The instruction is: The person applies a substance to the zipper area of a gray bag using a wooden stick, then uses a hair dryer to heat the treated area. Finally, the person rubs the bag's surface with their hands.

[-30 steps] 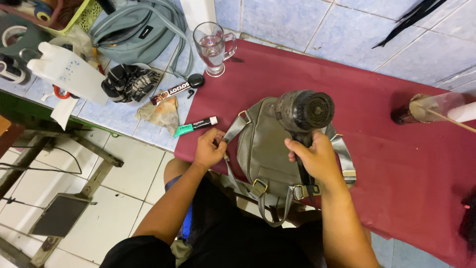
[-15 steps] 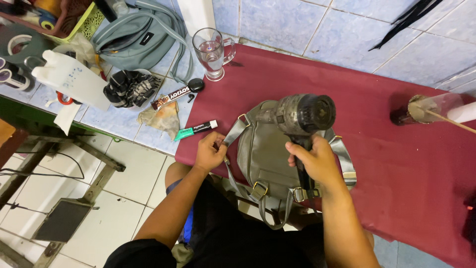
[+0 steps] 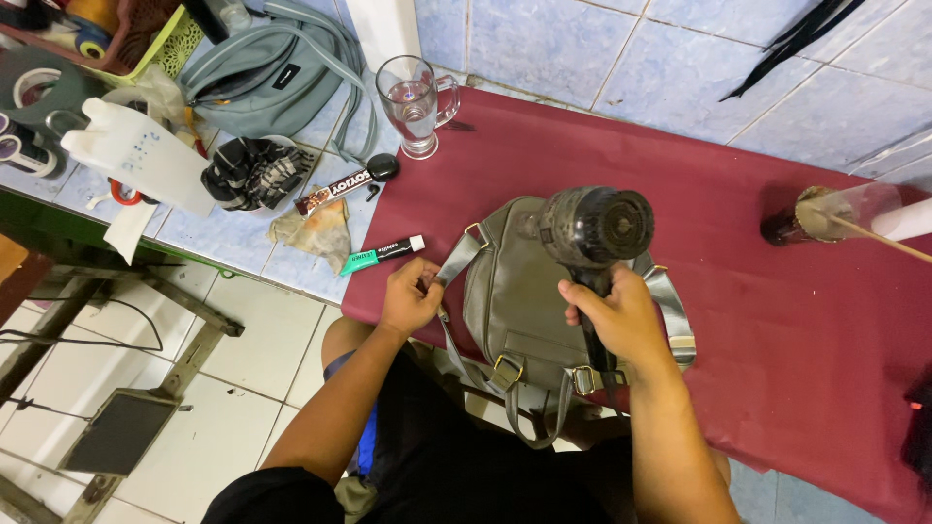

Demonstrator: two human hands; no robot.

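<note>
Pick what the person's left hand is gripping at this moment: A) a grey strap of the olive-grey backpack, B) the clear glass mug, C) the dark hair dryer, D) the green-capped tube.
A: the left hand pinches a grey strap of the olive-grey backpack, while the right hand holds the dark hair dryer.

A glass mug [image 3: 415, 102], glue tube [image 3: 382, 254] and perhaps a crumpled rag [image 3: 316, 228].

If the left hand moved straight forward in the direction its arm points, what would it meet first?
Probably the green and black glue tube on the dark red cloth. The left hand, pinching the grey bag's strap, points up and slightly right, so depth is uncertain.
</note>
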